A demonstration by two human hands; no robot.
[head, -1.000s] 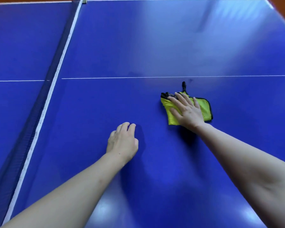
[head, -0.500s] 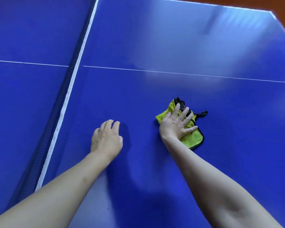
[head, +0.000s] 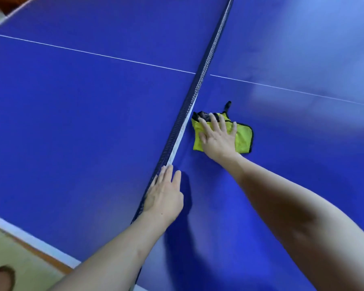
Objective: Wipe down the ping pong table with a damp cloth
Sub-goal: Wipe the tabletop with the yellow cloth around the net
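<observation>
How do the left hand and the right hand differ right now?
The right hand presses flat on the yellow cloth with fingers spread; the left hand touches no cloth and keeps its fingers together. The left hand lies against the net; the right hand is a little away from it, farther up the table. Both are bare, with straight fingers.

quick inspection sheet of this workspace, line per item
surface: blue ping pong table, white lines, glossy glare at upper right
job's things: yellow cloth with black edging, flat on the table beside the net
clutter: nothing seen
grippers: right hand presses flat on the cloth, fingers spread; left hand rests with straight fingers against the net, holding nothing
cables: nothing seen
surroundings: pale floor at lower left with a blurred brown shape; dark floor past the far corner
</observation>
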